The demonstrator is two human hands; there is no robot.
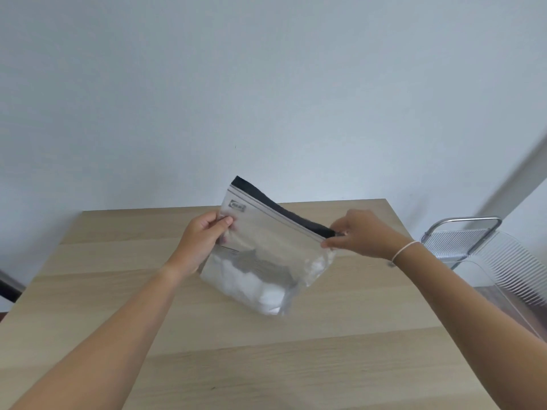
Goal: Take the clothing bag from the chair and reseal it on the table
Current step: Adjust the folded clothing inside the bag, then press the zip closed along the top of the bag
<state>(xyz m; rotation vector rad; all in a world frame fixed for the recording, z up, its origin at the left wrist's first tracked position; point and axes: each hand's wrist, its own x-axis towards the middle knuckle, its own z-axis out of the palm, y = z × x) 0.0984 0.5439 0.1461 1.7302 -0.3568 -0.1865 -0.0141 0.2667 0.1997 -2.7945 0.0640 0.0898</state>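
A clear plastic clothing bag (266,250) with a black strip along its top edge stands upright on the light wooden table (266,365), its bottom resting on the wood. White and grey fabric fills its lower part. My left hand (204,241) grips the bag's left side below the small label. My right hand (364,233) pinches the right end of the zip strip between thumb and fingers. A white band circles my right wrist.
A transparent ribbed chair (488,255) with a metal frame stands beyond the table's right edge. A plain pale wall rises behind the table. A dark object (9,287) shows at the far left edge.
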